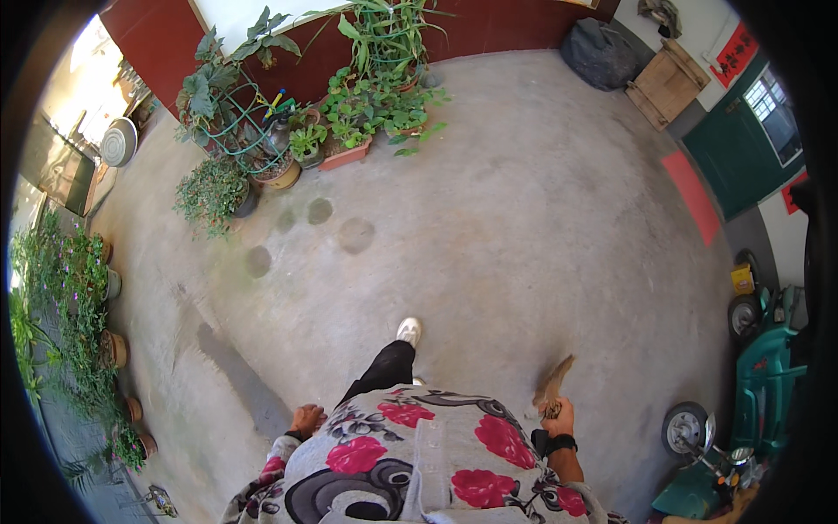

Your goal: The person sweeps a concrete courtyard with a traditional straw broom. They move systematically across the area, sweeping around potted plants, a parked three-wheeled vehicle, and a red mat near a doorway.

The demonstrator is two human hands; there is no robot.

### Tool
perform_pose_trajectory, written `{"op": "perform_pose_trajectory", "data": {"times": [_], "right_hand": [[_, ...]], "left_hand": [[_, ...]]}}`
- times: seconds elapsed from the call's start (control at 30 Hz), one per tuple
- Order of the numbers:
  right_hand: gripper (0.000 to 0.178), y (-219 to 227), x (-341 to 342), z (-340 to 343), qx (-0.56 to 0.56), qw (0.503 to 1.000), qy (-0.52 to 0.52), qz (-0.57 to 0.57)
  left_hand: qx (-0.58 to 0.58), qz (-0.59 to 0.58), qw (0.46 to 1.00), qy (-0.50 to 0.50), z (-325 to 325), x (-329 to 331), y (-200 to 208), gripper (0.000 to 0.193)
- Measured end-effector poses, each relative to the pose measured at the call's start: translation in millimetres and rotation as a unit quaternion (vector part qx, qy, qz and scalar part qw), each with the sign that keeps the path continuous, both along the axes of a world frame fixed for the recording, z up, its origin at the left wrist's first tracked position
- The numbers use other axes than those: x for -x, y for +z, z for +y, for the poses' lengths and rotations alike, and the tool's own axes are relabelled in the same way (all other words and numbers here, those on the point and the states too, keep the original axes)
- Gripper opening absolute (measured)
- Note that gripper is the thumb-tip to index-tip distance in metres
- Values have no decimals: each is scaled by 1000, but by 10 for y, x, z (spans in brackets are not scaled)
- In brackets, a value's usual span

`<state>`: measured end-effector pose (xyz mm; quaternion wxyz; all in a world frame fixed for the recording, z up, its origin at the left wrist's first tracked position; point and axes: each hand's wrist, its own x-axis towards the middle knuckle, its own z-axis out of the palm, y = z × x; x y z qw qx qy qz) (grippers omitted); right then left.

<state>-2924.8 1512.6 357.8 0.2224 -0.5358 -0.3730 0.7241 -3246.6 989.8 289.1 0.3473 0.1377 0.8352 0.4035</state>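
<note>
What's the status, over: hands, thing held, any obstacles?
Left hand loosely curled, looks empty. Right hand gripping brown object, exact kind unclear. Green scooter off right; potted plants ahead, left.

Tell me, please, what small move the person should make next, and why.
Probably bring the trailing shoe forward: the other white shoe is well ahead of it, and the grey floor stretches on in front. The right hand should hold onto the brown object it grips.
</note>
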Motion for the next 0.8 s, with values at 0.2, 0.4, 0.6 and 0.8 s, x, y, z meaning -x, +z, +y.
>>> {"op": "perform_pose_trajectory", "data": {"times": [0.2, 0.4, 0.6, 0.8], "right_hand": [[33, 383, -8, -415, -159, 968, 141, -131], [18, 63, -37, -288, -105, 945, 157, -268], [16, -402, -309, 42, -57, 922, 176, -340], [11, -499, -260, 312, 51, 938, 84, -331]], "left_hand": [[30, -122, 991, -42, 1057, 774, 351, 15], [38, -263, 956, 121, 2183, 1555, 478, 24], [96, -270, 957, 45, 2822, 2129, 425, 28], [166, -252, 953, 17, 3468, 2389, 395, 16]]}}
